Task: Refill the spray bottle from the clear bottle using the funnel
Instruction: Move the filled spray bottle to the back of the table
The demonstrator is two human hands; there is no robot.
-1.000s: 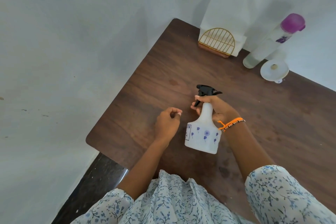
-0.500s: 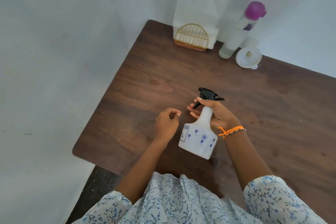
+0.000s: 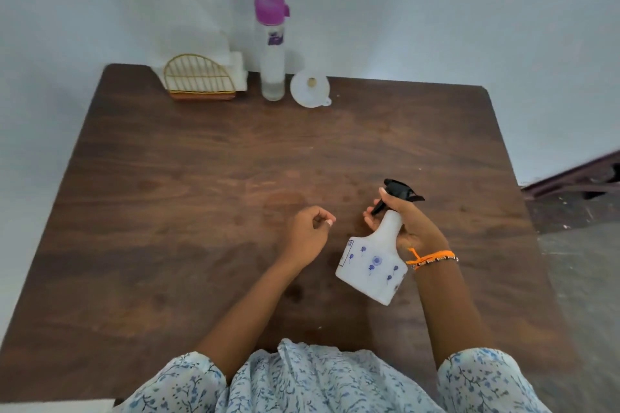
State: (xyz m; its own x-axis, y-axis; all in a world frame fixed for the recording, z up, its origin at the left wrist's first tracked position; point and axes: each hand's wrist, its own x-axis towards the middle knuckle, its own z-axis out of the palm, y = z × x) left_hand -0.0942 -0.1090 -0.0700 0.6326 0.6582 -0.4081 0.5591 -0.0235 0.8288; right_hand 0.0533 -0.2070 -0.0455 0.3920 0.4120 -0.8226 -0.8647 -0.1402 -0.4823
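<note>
A white spray bottle (image 3: 372,261) with blue flower prints and a black trigger head is tilted above the brown table (image 3: 201,178). My right hand (image 3: 407,221) grips its neck, an orange band on the wrist. My left hand (image 3: 307,231) hovers just left of the bottle, fingers loosely curled, holding nothing. At the table's far edge stands the tall clear bottle (image 3: 272,54) with a purple cap. The white funnel (image 3: 310,89) lies right beside it, mouth toward me.
A gold wire napkin holder (image 3: 199,79) with white napkins sits at the far left next to the clear bottle. A white wall runs behind the table. Dark floor and a ledge (image 3: 577,178) show past the table's right edge.
The camera has swung right, so the table now appears square-on. The spray bottle and both hands keep nearly the same pose; the bottle stays held in my right hand.
</note>
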